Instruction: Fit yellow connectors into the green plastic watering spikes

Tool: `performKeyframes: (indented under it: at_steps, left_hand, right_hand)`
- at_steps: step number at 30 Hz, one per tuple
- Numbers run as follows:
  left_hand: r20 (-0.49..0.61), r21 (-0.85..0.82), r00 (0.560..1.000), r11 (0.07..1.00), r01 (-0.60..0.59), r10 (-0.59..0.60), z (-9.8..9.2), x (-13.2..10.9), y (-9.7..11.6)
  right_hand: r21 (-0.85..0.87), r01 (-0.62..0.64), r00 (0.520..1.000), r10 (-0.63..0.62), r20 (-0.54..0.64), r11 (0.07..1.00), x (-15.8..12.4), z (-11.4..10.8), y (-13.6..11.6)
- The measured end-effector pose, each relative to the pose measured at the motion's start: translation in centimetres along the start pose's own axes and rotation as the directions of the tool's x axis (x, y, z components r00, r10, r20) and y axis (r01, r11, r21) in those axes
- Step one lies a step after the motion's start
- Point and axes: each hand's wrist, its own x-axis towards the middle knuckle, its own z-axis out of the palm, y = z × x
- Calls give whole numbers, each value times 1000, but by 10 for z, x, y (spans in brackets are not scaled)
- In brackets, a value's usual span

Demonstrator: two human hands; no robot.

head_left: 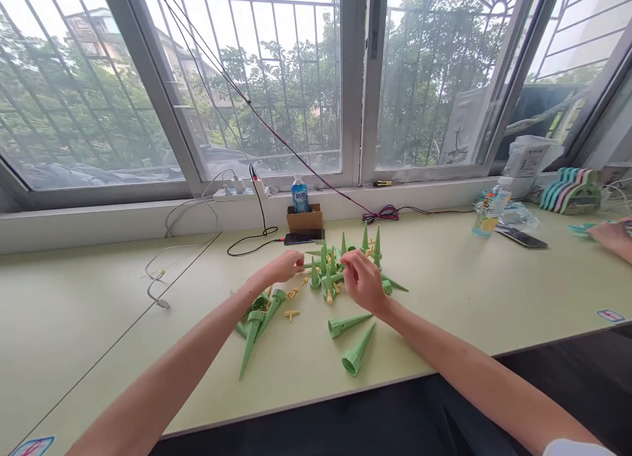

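Closest to the edge of the desk (pixel 444 298) are two loose spikes (pixel 356 352) lying flat, wide ends toward the camera, with a bunch (pixel 257 328) of the same green things piled off to the left and some little yellow bits (pixel 291 314) scattered between. Just past those are the hands. The left hand (pixel 280 269) has its fingers (pixel 296 264) pinched together on the thin end of a spike (pixel 311 265), as far as I can make out. That spike lies flat just above the desk, long axis running left to right, straight toward the right hand (pixel 364 283). So the left hand is on it, and the right sits at the other end, in the middle of the pile. The right fingers (pixel 348 262) are curled in, and honestly I can't tell if they've got the wide end or nothing at all. The spike is pale green plastic, a slim cone, smooth and lightweight-looking. Around and behind it a bunch of upright spikes (pixel 377 240) stand points up. Further back there's a phone (pixel 300 239), a small box (pixel 305 218) and a bottle (pixel 299 194) by the window. Way off right, someone else's hand (pixel 612 237) rests on the desk.
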Motion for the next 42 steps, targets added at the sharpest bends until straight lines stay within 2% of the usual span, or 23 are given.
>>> performKeyframes:
  at_steps: [5, 9, 12, 15, 21, 25, 29, 38, 42]
  left_hand:
    - [-98, -2, 995, 1000, 12, -12, -22, -23, 0]
    - [-283, -49, 959, 999, 24, -37, -35, -41, 0]
    - [-357, -104, 931, 994, 45, -80, -35, -49, 4]
    - [-380, -122, 918, 990, 73, -115, -28, -46, 10]
    - [-296, -153, 947, 985, 85, -128, -15, -20, 20]
    - [-202, -181, 971, 979, 88, -125, -13, -4, 25]
    - [-162, -205, 977, 973, 105, -139, -13, 6, 25]
    - [-112, -280, 980, 951, 130, -167, -10, 10, 26]
    - [-84, -418, 980, 899, 129, -180, -13, 7, 26]
  right_hand:
    - [-13, 8, 1000, -8, 12, 1000, -1, 0, -2]
    - [-6, 9, 1000, -8, 26, 1000, -3, 0, -4]
    - [10, 12, 999, -12, 31, 1000, -4, 1, -5]
    - [21, 3, 1000, -4, 29, 1000, -3, 1, -6]
    - [7, -6, 1000, 6, -19, 1000, 1, -3, -6]
    - [-14, -19, 998, 19, -59, 1000, 6, -8, -4]
    - [-48, -52, 990, 45, -131, 997, 12, -13, -1]
    - [-51, -168, 954, 150, -260, 984, 21, -26, 15]
    - [-61, -190, 941, 164, -295, 980, 23, -30, 22]
